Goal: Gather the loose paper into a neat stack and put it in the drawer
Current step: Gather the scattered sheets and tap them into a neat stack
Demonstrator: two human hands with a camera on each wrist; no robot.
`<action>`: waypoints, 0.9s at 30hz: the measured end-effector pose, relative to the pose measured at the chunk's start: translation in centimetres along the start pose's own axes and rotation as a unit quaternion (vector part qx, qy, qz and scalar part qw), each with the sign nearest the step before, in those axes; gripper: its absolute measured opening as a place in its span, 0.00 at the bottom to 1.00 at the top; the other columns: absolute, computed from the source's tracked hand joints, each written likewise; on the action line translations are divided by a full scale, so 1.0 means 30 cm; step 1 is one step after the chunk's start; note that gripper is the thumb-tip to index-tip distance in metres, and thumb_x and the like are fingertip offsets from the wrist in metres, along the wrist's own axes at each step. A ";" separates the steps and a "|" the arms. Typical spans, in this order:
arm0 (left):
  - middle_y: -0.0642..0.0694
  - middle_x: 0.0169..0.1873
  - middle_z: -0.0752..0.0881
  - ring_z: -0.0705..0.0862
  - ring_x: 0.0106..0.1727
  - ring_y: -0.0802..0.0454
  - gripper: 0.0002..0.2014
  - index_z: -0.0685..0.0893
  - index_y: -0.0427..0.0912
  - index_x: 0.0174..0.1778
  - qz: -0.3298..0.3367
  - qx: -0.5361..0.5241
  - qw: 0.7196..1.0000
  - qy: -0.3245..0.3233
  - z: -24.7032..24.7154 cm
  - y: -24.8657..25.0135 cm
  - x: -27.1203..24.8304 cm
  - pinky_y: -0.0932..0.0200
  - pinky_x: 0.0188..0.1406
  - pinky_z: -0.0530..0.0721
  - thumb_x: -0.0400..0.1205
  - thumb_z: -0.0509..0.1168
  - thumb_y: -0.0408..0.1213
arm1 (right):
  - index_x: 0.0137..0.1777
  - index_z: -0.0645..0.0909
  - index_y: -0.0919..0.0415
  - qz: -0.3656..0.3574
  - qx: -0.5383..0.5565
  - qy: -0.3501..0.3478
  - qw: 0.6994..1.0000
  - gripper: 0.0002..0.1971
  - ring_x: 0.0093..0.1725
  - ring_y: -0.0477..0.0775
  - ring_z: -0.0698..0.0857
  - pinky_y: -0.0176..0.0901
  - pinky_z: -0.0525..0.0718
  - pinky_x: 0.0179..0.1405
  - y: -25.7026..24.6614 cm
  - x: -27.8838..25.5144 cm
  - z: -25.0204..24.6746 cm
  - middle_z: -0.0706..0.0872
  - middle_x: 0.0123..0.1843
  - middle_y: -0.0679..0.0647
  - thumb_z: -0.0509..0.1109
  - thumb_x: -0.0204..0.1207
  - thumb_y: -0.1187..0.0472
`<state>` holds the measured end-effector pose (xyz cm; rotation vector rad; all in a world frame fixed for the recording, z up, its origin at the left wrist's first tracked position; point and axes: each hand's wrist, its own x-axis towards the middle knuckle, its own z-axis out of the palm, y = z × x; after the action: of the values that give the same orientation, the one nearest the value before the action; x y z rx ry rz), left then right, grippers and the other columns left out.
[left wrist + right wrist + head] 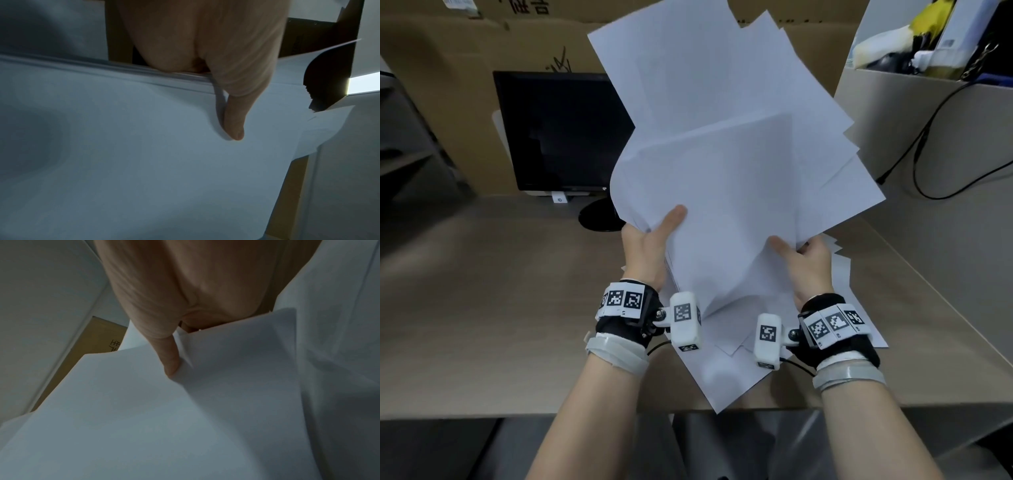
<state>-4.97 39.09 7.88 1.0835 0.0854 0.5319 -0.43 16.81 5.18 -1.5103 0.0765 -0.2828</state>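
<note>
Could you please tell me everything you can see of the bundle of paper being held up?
The bundle of paper is plain white sheets, unaligned and fanned out, corners jutting at different angles, tilted up above the desk. The left hand and right hand pinch its lower edge, thumbs on the front sheet. More loose sheets lie on the desk beneath.

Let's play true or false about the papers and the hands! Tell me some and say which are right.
1. Both hands hold the bunch of paper. True: left hand, right hand.
2. The held sheets are lined up neatly. False: their corners fan out unevenly.
3. The monitor screen is dark. True.
4. All the paper is lifted off the desk. False: some sheets lie on it below the hands.
</note>
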 end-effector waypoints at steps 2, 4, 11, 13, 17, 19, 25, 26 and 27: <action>0.43 0.54 0.94 0.92 0.59 0.42 0.15 0.88 0.42 0.57 0.013 0.002 1.000 -0.013 0.006 0.020 0.009 0.42 0.61 0.89 0.77 0.79 0.27 | 0.38 0.69 0.56 0.001 0.014 -0.003 1.000 0.19 0.29 0.47 0.73 0.38 0.76 0.29 -0.009 0.002 0.010 0.71 0.34 0.50 0.81 0.72 0.59; 0.44 0.53 0.94 0.93 0.57 0.44 0.17 0.87 0.40 0.59 0.015 0.000 1.000 -0.013 0.012 0.038 0.013 0.48 0.55 0.90 0.76 0.79 0.26 | 0.41 0.71 0.57 0.008 0.042 -0.007 0.999 0.18 0.27 0.44 0.76 0.35 0.79 0.27 -0.015 0.002 0.024 0.72 0.34 0.49 0.81 0.71 0.62; 0.48 0.56 0.94 0.93 0.58 0.47 0.24 0.86 0.50 0.61 -0.006 0.037 0.999 -0.009 -0.026 0.036 0.007 0.43 0.58 0.89 0.70 0.83 0.33 | 0.62 0.70 0.58 0.008 0.122 0.009 0.992 0.29 0.40 0.42 0.83 0.36 0.82 0.39 -0.032 0.002 0.048 0.78 0.45 0.48 0.84 0.67 0.65; 0.47 0.55 0.94 0.92 0.58 0.46 0.23 0.86 0.49 0.60 -0.010 0.036 0.999 -0.017 -0.035 0.032 0.004 0.40 0.62 0.88 0.70 0.82 0.35 | 0.60 0.68 0.56 0.012 0.117 0.012 0.993 0.32 0.46 0.48 0.79 0.38 0.79 0.46 -0.029 0.006 0.048 0.74 0.48 0.51 0.86 0.64 0.59; 0.47 0.56 0.94 0.91 0.62 0.46 0.21 0.86 0.45 0.63 -0.037 0.024 0.999 -0.031 -0.046 0.009 -0.004 0.46 0.69 0.86 0.75 0.80 0.32 | 0.57 0.68 0.62 0.026 0.119 0.013 0.992 0.36 0.43 0.50 0.74 0.39 0.75 0.47 -0.028 0.007 0.044 0.70 0.46 0.52 0.88 0.61 0.49; 0.43 0.56 0.93 0.92 0.60 0.45 0.26 0.84 0.40 0.66 -0.046 0.013 0.999 -0.024 -0.052 -0.006 -0.005 0.51 0.61 0.89 0.71 0.81 0.33 | 0.66 0.72 0.62 0.029 0.134 0.020 0.990 0.41 0.47 0.49 0.81 0.38 0.78 0.50 -0.030 0.009 0.036 0.79 0.50 0.51 0.89 0.59 0.47; 0.43 0.43 0.91 0.91 0.49 0.42 0.23 0.79 0.35 0.52 -0.092 -0.014 0.996 0.016 -0.079 -0.043 0.009 0.45 0.59 0.88 0.68 0.83 0.35 | 0.43 0.75 0.56 0.021 0.114 0.007 0.993 0.18 0.32 0.41 0.84 0.26 0.80 0.27 -0.034 -0.009 0.023 0.83 0.37 0.48 0.85 0.67 0.62; 0.42 0.42 0.92 0.92 0.49 0.41 0.18 0.81 0.34 0.49 -0.086 -0.006 0.996 0.009 -0.086 -0.041 0.011 0.44 0.60 0.87 0.71 0.82 0.33 | 0.43 0.77 0.56 0.021 0.122 0.006 0.992 0.16 0.32 0.40 0.85 0.28 0.82 0.28 -0.029 -0.008 0.023 0.85 0.37 0.48 0.84 0.67 0.63; 0.41 0.44 0.93 0.92 0.51 0.41 0.13 0.85 0.34 0.49 -0.076 0.001 0.997 0.005 -0.095 -0.035 0.017 0.42 0.62 0.86 0.74 0.81 0.30 | 0.43 0.79 0.56 0.023 0.128 0.004 0.991 0.15 0.32 0.40 0.87 0.31 0.83 0.30 -0.028 -0.007 0.023 0.86 0.38 0.48 0.84 0.67 0.64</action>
<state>-5.04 41.29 5.73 1.0677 0.1755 0.4012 -0.59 17.50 6.03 -1.2503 0.0783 -0.2528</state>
